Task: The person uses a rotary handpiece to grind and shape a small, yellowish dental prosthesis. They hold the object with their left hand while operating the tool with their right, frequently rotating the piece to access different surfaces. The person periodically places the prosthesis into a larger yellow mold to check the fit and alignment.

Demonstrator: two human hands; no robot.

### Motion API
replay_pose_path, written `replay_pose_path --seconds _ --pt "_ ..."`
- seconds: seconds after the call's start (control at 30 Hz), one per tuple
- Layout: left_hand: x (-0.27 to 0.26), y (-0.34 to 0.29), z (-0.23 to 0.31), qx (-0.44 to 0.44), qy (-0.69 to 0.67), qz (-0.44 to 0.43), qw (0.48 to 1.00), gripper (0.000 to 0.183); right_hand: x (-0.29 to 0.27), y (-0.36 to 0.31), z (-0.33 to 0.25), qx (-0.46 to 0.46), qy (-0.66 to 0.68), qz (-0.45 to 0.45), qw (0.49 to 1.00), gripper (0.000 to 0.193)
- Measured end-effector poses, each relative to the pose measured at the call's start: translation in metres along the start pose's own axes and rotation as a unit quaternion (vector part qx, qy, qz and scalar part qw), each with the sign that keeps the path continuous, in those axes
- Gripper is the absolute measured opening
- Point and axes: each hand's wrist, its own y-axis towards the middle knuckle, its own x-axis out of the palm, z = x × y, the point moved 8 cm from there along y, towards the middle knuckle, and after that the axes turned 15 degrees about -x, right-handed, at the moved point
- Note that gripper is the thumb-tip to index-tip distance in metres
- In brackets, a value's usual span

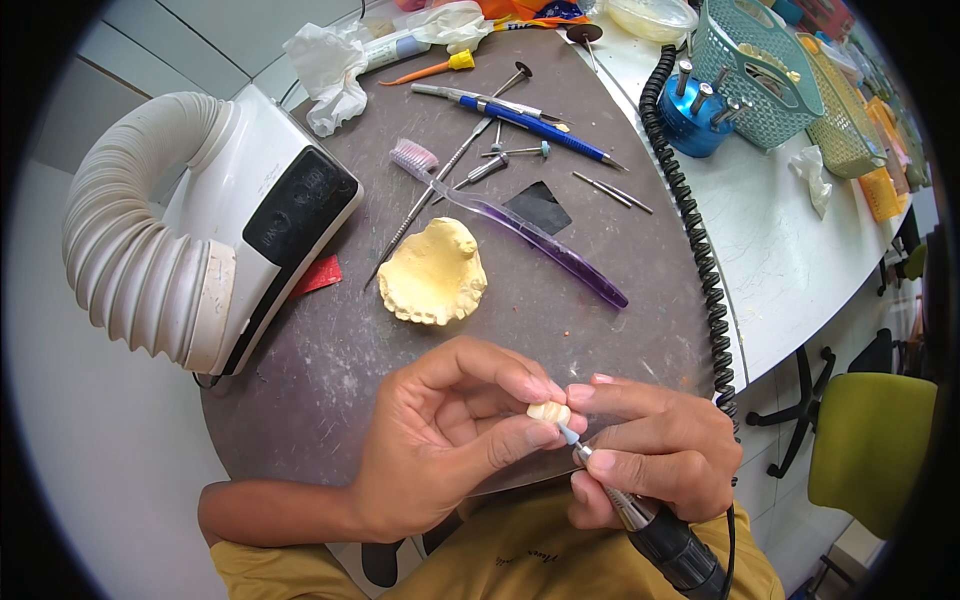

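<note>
Fingers (530, 385) of my left hand (440, 440) pinch a small cream dental crown (549, 411) low over the dark bench (600, 330), and my right hand (650, 460) is wrapped around a rotary handpiece (655, 530), bur tip touching the crown. Beyond them I see the white extractor unit (230, 220), a yellow plaster cast (435, 275), then a purple toothbrush (520, 225).

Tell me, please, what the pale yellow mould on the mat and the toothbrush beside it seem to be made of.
The pale yellow mould looks like dental plaster or stone: matte, chalky, with rough broken edges. The toothbrush looks like clear purple plastic: the handle is glossy and see-through, with pinkish bristles.
</note>
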Motion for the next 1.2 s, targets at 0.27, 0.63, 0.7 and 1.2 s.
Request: replay_pose_path --seconds 0.27,0.63,0.7,1.2 --pt "0.0006 -0.0002 0.0010 -0.002 0.007 -0.002 1.000 0.022 0.0003 0.0008 0.0002 -0.003 0.006 0.001 1.000 0.029" --pt "0.0006 -0.0005 0.0011 0.002 0.005 0.001 1.000 0.021 0.0001 -0.0001 0.0003 0.004 0.001 0.003 1.000 0.029" --pt "0.0009 -0.0005 0.0013 0.002 0.006 -0.001 1.000 0.021 0.0004 0.0000 -0.0005 -0.003 0.002 -0.003 1.000 0.029" --pt "0.0015 -0.0009 0.0014 0.033 -0.028 -0.057 0.997 0.024 -0.0013 -0.0016 0.0023 0.017 -0.019 0.022 0.999 0.024"
